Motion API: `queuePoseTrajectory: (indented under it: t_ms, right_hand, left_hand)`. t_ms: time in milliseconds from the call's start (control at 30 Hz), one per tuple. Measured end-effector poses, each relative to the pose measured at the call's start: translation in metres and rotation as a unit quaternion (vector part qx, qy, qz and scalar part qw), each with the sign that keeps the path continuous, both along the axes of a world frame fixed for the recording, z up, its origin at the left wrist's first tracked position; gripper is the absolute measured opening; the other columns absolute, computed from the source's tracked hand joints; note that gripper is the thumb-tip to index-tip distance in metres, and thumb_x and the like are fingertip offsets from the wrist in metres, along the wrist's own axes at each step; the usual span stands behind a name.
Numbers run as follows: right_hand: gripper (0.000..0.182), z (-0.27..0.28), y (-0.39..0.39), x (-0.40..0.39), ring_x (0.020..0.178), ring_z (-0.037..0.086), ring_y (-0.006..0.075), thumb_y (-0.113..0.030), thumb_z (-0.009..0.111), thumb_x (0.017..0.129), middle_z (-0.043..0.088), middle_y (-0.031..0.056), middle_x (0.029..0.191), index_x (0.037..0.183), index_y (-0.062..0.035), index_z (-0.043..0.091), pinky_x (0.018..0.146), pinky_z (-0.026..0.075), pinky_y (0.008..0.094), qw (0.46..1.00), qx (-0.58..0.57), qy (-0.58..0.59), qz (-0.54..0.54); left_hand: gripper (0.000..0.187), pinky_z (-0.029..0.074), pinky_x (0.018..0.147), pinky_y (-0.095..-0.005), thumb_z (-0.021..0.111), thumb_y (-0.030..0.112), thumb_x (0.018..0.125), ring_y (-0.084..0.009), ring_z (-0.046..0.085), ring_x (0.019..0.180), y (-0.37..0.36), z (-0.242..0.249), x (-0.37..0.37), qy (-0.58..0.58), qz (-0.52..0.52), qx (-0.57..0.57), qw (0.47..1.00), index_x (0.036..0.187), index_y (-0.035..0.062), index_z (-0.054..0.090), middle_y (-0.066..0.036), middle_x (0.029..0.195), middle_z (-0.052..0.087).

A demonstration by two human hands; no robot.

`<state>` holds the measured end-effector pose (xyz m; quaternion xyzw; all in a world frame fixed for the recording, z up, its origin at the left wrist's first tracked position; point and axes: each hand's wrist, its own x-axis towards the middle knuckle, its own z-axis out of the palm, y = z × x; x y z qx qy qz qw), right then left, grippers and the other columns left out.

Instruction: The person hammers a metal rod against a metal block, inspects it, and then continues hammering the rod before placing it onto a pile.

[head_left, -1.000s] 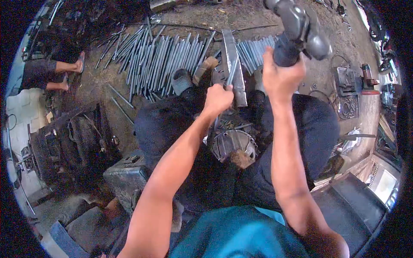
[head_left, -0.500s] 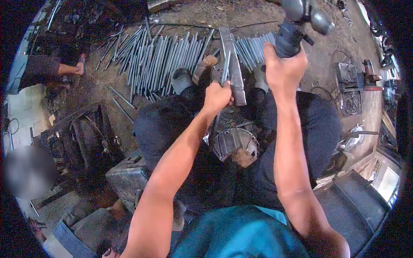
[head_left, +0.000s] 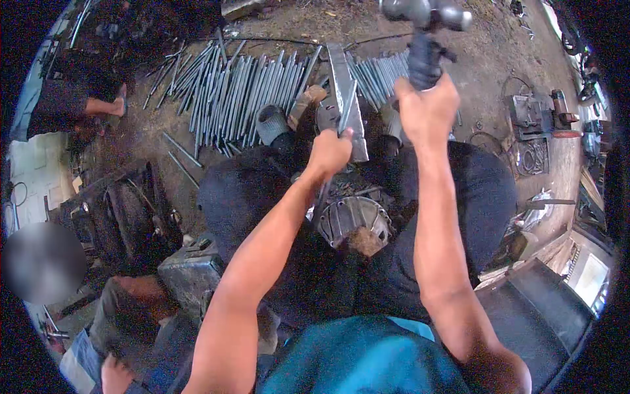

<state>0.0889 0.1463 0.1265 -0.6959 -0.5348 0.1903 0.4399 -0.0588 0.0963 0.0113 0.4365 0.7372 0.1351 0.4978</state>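
In the head view, the right hand is clenched around the handle of a hammer raised above the work. The left hand grips a thin metal rod, holding it against a steel bar between the person's knees, with a pile of rods on the ground beyond.

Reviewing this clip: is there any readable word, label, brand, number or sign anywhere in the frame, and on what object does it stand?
None can be read. No lettering shows on the hammer gripped by the right hand, on the metal rod held by the left hand, or on the steel bar beneath it. The machine on the ground at right may bear markings, but it is too small and blurred to tell.
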Motion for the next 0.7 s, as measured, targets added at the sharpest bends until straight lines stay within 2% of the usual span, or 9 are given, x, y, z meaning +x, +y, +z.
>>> queuePoseTrajectory:
  t_ms: [67,133,200,267,300,333,400,533,700]
  right_hand:
    - [0.028,0.006,0.002,0.002,0.069,0.065,0.0337,-0.013,0.071,0.070,0.067,0.0162,0.075,0.090,0.0022,0.061,0.067,0.050,0.0396,0.999,0.041,-0.005,0.006]
    - [0.026,0.001,0.004,0.001,0.066,0.064,0.0308,-0.015,0.071,0.074,0.067,0.0142,0.076,0.090,0.0018,0.060,0.066,0.050,0.0397,0.991,0.129,0.034,0.005]
    - [0.024,-0.032,0.000,-0.006,0.066,0.065,0.0261,-0.014,0.072,0.077,0.067,0.0131,0.076,0.089,0.0034,0.059,0.065,0.050,0.0394,0.990,0.127,0.064,0.000]
    - [0.029,-0.088,-0.010,-0.007,0.073,0.066,0.0382,-0.011,0.073,0.070,0.067,0.0217,0.079,0.089,0.0045,0.058,0.068,0.051,0.0455,0.999,0.051,0.016,-0.001]
    - [0.032,-0.117,-0.016,-0.001,0.078,0.064,0.0437,-0.012,0.071,0.068,0.065,0.0265,0.081,0.092,0.0040,0.057,0.073,0.051,0.0504,0.995,-0.043,-0.088,0.028]
    - [0.034,-0.110,-0.020,-0.004,0.081,0.064,0.0450,-0.015,0.068,0.069,0.065,0.0289,0.083,0.095,0.0037,0.057,0.076,0.050,0.0526,0.954,-0.224,-0.186,0.075]
    - [0.032,-0.101,-0.013,-0.002,0.081,0.064,0.0459,-0.014,0.066,0.071,0.065,0.0297,0.085,0.096,0.0040,0.058,0.077,0.050,0.0523,0.967,-0.192,-0.165,0.041]
    - [0.028,-0.062,-0.011,0.012,0.082,0.064,0.0452,-0.012,0.066,0.069,0.064,0.0298,0.082,0.089,0.0058,0.059,0.076,0.050,0.0490,0.988,-0.117,-0.093,0.026]
    - [0.027,0.000,-0.012,0.018,0.078,0.066,0.0395,-0.009,0.070,0.068,0.067,0.0229,0.080,0.090,0.0048,0.060,0.072,0.051,0.0433,0.999,0.026,0.000,0.030]
  left_hand:
    - [0.053,0.045,0.090,-0.0460,0.055,0.039,0.089,-0.0468,0.058,0.103,-0.001,-0.028,-0.001,-0.027,0.018,-0.027,0.999,0.098,-0.0126,0.062,-0.036,0.100,0.061]
    - [0.053,0.045,0.092,-0.0454,0.055,0.039,0.089,-0.0465,0.058,0.105,0.000,-0.024,0.003,0.029,0.003,-0.027,0.999,0.098,-0.0124,0.063,-0.035,0.103,0.061]
    - [0.052,0.046,0.091,-0.0449,0.055,0.039,0.088,-0.0466,0.058,0.105,0.001,-0.036,0.002,0.025,0.002,-0.032,0.999,0.099,-0.0117,0.063,-0.034,0.104,0.061]
    - [0.053,0.047,0.090,-0.0448,0.056,0.039,0.087,-0.0462,0.058,0.105,0.001,-0.073,-0.004,-0.043,0.032,-0.036,0.998,0.099,-0.0121,0.063,-0.035,0.104,0.061]
    - [0.056,0.047,0.089,-0.0452,0.057,0.041,0.085,-0.0458,0.059,0.104,0.004,-0.039,0.000,0.016,0.012,-0.032,0.999,0.098,-0.0134,0.063,-0.036,0.102,0.061]
    - [0.056,0.047,0.089,-0.0452,0.057,0.041,0.085,-0.0458,0.059,0.104,0.003,-0.038,0.002,0.015,0.010,-0.028,0.999,0.098,-0.0134,0.063,-0.036,0.102,0.061]
    - [0.057,0.047,0.089,-0.0464,0.058,0.042,0.085,-0.0457,0.060,0.103,0.004,-0.028,0.008,0.043,0.016,0.026,0.999,0.095,-0.0143,0.064,-0.036,0.099,0.061]
    - [0.056,0.046,0.089,-0.0474,0.055,0.041,0.087,-0.0479,0.059,0.100,0.012,-0.010,-0.003,0.038,-0.056,-0.005,0.998,0.092,-0.0145,0.064,-0.037,0.097,0.060]
    - [0.055,0.046,0.091,-0.0474,0.052,0.040,0.089,-0.0477,0.058,0.103,0.017,-0.009,-0.013,0.073,-0.050,0.024,0.996,0.098,-0.0129,0.063,-0.036,0.100,0.060]
